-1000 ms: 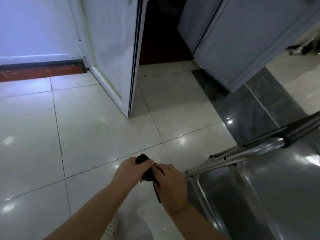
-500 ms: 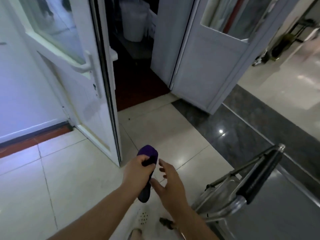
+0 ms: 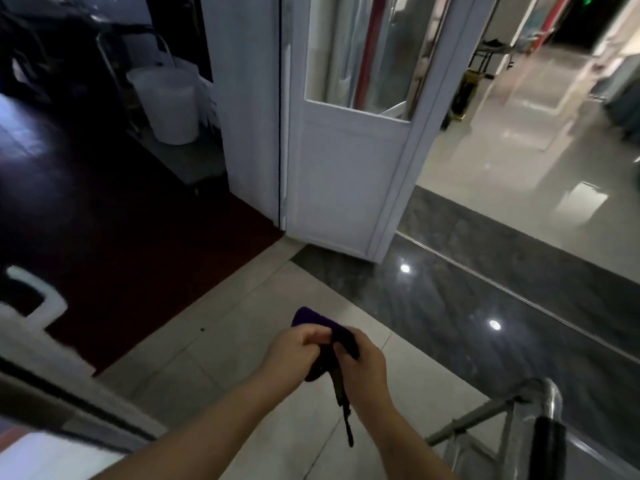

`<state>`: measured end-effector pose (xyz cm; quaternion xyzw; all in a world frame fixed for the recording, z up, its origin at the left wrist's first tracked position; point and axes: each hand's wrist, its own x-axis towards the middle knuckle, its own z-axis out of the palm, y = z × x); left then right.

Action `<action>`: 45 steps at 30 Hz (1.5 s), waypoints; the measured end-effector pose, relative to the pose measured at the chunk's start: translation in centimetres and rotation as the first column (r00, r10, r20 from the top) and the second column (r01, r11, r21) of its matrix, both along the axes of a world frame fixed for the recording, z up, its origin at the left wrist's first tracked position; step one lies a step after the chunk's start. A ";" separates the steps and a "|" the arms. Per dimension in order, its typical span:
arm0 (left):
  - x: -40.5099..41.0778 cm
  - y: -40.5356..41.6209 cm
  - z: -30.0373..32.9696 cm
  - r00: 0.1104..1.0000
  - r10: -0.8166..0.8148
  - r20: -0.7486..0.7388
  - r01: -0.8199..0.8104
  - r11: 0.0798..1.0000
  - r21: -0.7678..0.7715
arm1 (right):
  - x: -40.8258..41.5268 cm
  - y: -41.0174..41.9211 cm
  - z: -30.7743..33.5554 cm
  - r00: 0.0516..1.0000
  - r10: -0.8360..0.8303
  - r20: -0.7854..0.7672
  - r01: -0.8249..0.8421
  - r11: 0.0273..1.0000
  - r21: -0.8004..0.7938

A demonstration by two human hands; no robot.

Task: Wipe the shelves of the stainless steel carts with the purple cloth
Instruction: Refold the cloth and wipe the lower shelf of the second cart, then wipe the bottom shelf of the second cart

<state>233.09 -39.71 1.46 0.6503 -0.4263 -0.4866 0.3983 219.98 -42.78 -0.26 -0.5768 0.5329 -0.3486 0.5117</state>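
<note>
Your left hand (image 3: 294,351) and right hand (image 3: 363,368) meet in front of you above the pale tiled floor (image 3: 207,358), and both are closed around the purple cloth (image 3: 322,327). The fingers of your left hand curl over the cloth's left side, bunching it, while the fingers of your right hand wrap the right side, with part of the cloth showing above both hands and a fold hanging below them. A thin dark strap (image 3: 346,414) dangles down from between your hands. The steel cart (image 3: 547,403) sits at the lower right, near your right forearm but not touching it; only its tubular handle with a black grip and some frame bars are in view. Ahead stands an open white door (image 3: 349,174) with a glass pane, and to its left a dark room holding a white bucket (image 3: 169,102).
</note>
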 end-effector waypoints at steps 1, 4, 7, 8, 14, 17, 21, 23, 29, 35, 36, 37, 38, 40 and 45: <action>0.9 -2.3 0.1 0.995 0.009 0.103 -0.006 1.000 -0.027 | 0.0 -1.9 0.4 1.000 -0.021 0.003 0.021 1.000 0.005; 3.3 -9.9 0.0 0.911 -0.043 0.410 0.094 0.990 -0.105 | -0.3 -7.9 1.0 0.996 -0.080 -0.050 0.079 0.997 -0.021; 3.8 -17.8 -0.3 0.763 -0.292 0.577 0.401 0.913 -0.068 | -0.7 -13.6 1.0 0.983 -0.123 -0.133 0.120 0.992 -0.034; 3.4 -20.3 -0.3 0.724 -0.368 0.584 0.489 0.870 -0.058 | -0.9 -15.4 0.9 0.978 -0.145 -0.153 0.141 0.989 -0.033; -0.3 -34.8 -1.7 0.520 -0.452 0.725 0.718 0.691 -0.084 | -3.5 -24.9 1.6 0.922 -0.351 -0.162 0.353 0.935 -0.021; -3.8 -40.4 -2.2 0.336 -0.451 0.827 0.853 0.518 -0.064 | -6.4 -28.1 1.9 0.879 -0.445 -0.168 0.447 0.894 -0.030; -10.8 -46.6 -2.3 0.246 -0.491 0.836 0.927 0.371 -0.055 | -11.9 -31.8 0.8 0.775 -0.603 -0.189 0.608 0.793 -0.038; -14.5 -49.4 -2.5 0.189 -0.500 0.845 0.942 0.334 -0.014 | -15.1 -33.8 -0.2 0.714 -0.669 -0.207 0.673 0.737 -0.061; -26.2 -59.3 -2.6 -0.010 -0.405 0.914 0.975 0.198 0.099 | -25.8 -42.3 -2.2 0.623 -0.772 -0.124 0.780 0.625 0.029; -36.9 -67.8 -1.1 -0.004 -0.441 0.897 0.982 0.168 0.087 | -35.3 -49.7 -1.6 0.529 -0.841 -0.117 0.849 0.523 0.079; -38.7 -68.9 -1.0 -0.012 -0.457 0.889 0.982 0.163 0.097 | -36.7 -50.5 -1.6 0.509 -0.852 -0.126 0.861 0.502 0.084; -40.6 -69.9 -0.9 -0.027 -0.468 0.883 0.983 0.149 0.109 | -38.2 -51.1 -1.7 0.486 -0.864 -0.133 0.874 0.478 0.091; -42.7 -71.0 -1.0 -0.050 -0.473 0.880 0.985 0.120 0.121 | -39.7 -51.7 -1.8 0.461 -0.876 -0.143 0.887 0.451 0.095; -47.3 -72.7 -1.2 -0.105 -0.471 0.876 0.989 0.039 0.140 | -43.0 -52.5 -2.4 0.392 -0.904 -0.168 0.920 0.381 0.093; -59.6 -75.7 -1.7 -0.251 -0.515 0.819 0.966 -0.180 0.183 | -51.7 -53.8 -3.6 0.144 -0.961 -0.235 0.989 0.129 0.079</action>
